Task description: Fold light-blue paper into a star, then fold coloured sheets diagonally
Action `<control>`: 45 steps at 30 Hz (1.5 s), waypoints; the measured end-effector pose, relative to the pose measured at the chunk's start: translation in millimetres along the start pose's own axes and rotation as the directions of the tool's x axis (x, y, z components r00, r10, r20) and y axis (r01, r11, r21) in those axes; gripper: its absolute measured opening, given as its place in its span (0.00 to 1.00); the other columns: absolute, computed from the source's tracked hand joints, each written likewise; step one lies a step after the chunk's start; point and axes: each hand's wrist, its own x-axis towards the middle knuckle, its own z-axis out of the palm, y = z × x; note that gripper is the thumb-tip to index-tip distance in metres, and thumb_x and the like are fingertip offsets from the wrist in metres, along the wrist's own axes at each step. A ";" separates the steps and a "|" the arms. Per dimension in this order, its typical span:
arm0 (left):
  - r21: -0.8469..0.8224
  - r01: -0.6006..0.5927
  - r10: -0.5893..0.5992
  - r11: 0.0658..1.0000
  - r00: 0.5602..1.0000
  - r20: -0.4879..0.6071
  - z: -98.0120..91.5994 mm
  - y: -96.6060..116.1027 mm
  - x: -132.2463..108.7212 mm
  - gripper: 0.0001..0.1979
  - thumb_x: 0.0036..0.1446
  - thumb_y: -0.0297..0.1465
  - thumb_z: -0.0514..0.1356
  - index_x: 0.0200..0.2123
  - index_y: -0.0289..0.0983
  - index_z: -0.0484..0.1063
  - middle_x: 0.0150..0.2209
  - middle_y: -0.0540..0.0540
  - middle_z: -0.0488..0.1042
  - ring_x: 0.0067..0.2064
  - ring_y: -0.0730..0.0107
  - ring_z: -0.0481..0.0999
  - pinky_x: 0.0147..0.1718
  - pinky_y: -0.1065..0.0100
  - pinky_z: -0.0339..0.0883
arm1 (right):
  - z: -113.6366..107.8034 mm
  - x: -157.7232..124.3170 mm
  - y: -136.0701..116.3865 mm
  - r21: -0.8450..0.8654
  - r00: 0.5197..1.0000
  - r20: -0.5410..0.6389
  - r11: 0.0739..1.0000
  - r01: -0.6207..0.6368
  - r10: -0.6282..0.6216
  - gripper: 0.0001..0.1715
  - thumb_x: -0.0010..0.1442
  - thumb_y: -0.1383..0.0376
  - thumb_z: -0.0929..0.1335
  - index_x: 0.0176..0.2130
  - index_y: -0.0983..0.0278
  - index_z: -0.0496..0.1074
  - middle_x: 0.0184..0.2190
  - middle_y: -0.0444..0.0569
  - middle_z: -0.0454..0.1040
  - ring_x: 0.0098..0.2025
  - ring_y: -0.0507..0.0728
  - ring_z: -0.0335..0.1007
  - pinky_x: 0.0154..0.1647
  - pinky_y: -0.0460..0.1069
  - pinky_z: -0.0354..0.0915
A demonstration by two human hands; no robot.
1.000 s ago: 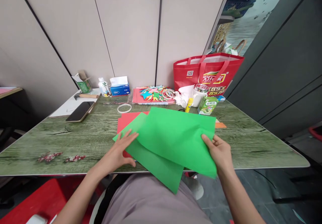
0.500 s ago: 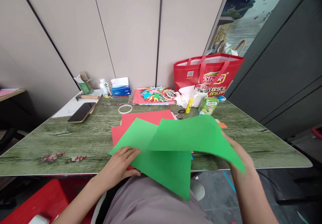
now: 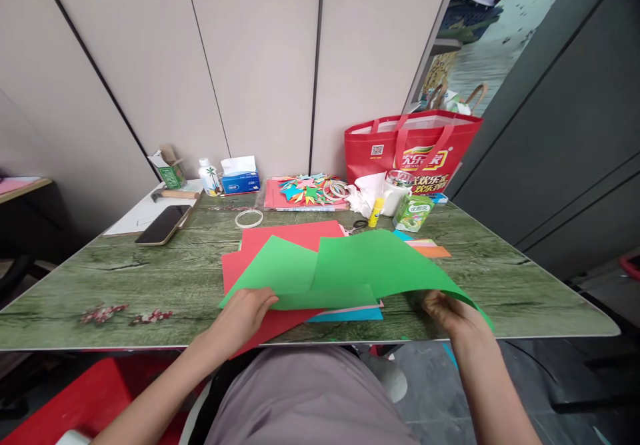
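Observation:
Two overlapping pieces of green paper are raised over the near edge of the table; I cannot tell whether they are joined. My left hand (image 3: 250, 312) pinches the near edge of the lighter green sheet (image 3: 280, 268) at the left. The darker green sheet (image 3: 370, 262) lies over its right part and curls downward at the right end. Beneath that curl is my right hand (image 3: 453, 315), fingers bent in against the sheet and partly hidden by it. Red paper (image 3: 290, 233) lies under the green, and a blue sheet (image 3: 350, 314) shows below it.
Scissors (image 3: 359, 224), a glue stick (image 3: 376, 212), a drink carton (image 3: 413, 212) and orange strips (image 3: 430, 251) lie beyond the paper. A tape roll (image 3: 249, 218), phone (image 3: 164, 224) and hammer (image 3: 175, 194) are left. A red bag (image 3: 367, 155) stands behind.
My right hand has moved left and lower under the green sheet. The near corner that hung over my lap is now up at table height. My left hand has barely moved.

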 end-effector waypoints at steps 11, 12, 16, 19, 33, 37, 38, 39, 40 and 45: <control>-0.044 0.018 -0.026 0.999 0.984 -0.177 3.4 -22.4 -25.4 0.15 0.57 0.38 0.53 0.44 0.40 0.68 0.44 0.43 0.73 0.47 0.60 0.71 0.47 0.60 0.62 | 13.9 -25.7 0.4 -0.291 0.932 0.079 0.902 -0.317 0.353 0.18 0.42 0.70 0.73 0.37 0.65 0.71 0.28 0.49 0.78 0.27 0.60 0.75 0.28 0.51 0.73; -0.057 0.154 -0.164 0.986 0.953 -0.254 2.2 -32.4 -25.9 0.17 0.54 0.40 0.55 0.45 0.39 0.68 0.45 0.41 0.72 0.48 0.56 0.70 0.47 0.56 0.62 | 13.3 -25.4 2.1 -0.409 0.936 0.108 0.873 -0.267 0.336 0.21 0.42 0.69 0.74 0.38 0.64 0.70 0.28 0.48 0.78 0.28 0.60 0.76 0.29 0.52 0.73; -0.475 0.421 -0.588 0.772 0.757 -0.284 -0.7 -59.4 -23.0 0.27 0.41 0.45 0.62 0.43 0.37 0.68 0.44 0.38 0.72 0.48 0.50 0.70 0.44 0.53 0.65 | 20.8 -21.3 10.2 -0.722 0.947 0.233 0.692 0.018 0.219 0.19 0.43 0.66 0.72 0.39 0.62 0.72 0.34 0.50 0.78 0.35 0.62 0.75 0.35 0.53 0.70; -0.790 0.385 -0.750 0.477 0.647 -0.138 -1.8 -58.8 -18.1 0.31 0.35 0.44 0.66 0.43 0.35 0.67 0.42 0.38 0.73 0.46 0.53 0.72 0.40 0.58 0.67 | 36.5 -22.5 18.6 -0.843 0.950 0.303 0.487 0.229 0.079 0.19 0.45 0.64 0.70 0.40 0.63 0.73 0.36 0.51 0.77 0.38 0.63 0.73 0.37 0.52 0.67; -0.954 0.224 -0.792 0.198 0.611 -0.021 -11.6 -67.3 15.7 0.26 0.35 0.30 0.69 0.41 0.36 0.67 0.32 0.45 0.77 0.34 0.68 0.76 0.34 0.68 0.69 | 80.8 8.0 37.8 -0.894 0.898 0.440 0.086 0.440 -0.016 0.21 0.51 0.64 0.66 0.46 0.66 0.69 0.40 0.56 0.74 0.41 0.62 0.71 0.41 0.52 0.63; -0.976 0.179 -0.818 0.127 0.575 -0.001 -12.2 -67.9 24.6 0.18 0.44 0.25 0.64 0.40 0.36 0.65 0.27 0.47 0.75 0.32 0.68 0.77 0.34 0.66 0.70 | 93.3 8.6 42.2 -0.894 0.895 0.444 0.049 0.446 -0.037 0.26 0.51 0.65 0.67 0.50 0.67 0.65 0.46 0.57 0.72 0.47 0.63 0.68 0.44 0.51 0.61; -0.979 0.173 -0.830 0.110 0.558 0.005 -12.8 -68.6 25.3 0.18 0.45 0.24 0.63 0.40 0.37 0.64 0.26 0.48 0.75 0.32 0.67 0.77 0.32 0.65 0.70 | 94.8 9.0 43.1 -0.910 0.911 0.411 0.050 0.412 -0.027 0.26 0.50 0.64 0.68 0.50 0.67 0.65 0.45 0.57 0.72 0.46 0.62 0.68 0.42 0.51 0.62; -0.980 0.173 -0.839 0.094 0.544 0.015 -13.6 -69.2 25.3 0.18 0.46 0.23 0.63 0.41 0.37 0.63 0.26 0.48 0.75 0.31 0.67 0.76 0.31 0.64 0.71 | 95.4 9.9 43.5 -0.928 0.930 0.369 0.054 0.368 -0.006 0.26 0.49 0.64 0.68 0.49 0.68 0.66 0.43 0.57 0.73 0.44 0.62 0.70 0.40 0.50 0.62; -0.980 0.182 -0.845 0.080 0.534 0.030 -14.5 -69.6 24.7 0.18 0.46 0.23 0.63 0.41 0.37 0.63 0.26 0.48 0.75 0.31 0.67 0.76 0.30 0.64 0.71 | 95.2 11.0 43.3 -0.946 0.947 0.321 0.059 0.319 0.018 0.25 0.49 0.63 0.69 0.47 0.68 0.67 0.41 0.56 0.74 0.41 0.62 0.71 0.37 0.49 0.62; -0.943 0.328 -0.844 0.061 0.522 0.127 -16.0 -65.4 18.4 0.27 0.38 0.22 0.68 0.42 0.35 0.63 0.27 0.45 0.76 0.26 0.69 0.75 0.25 0.68 0.70 | 88.8 13.7 39.5 -0.968 0.958 0.242 0.107 0.227 0.155 0.15 0.47 0.60 0.70 0.34 0.66 0.72 0.32 0.52 0.76 0.36 0.60 0.72 0.29 0.46 0.60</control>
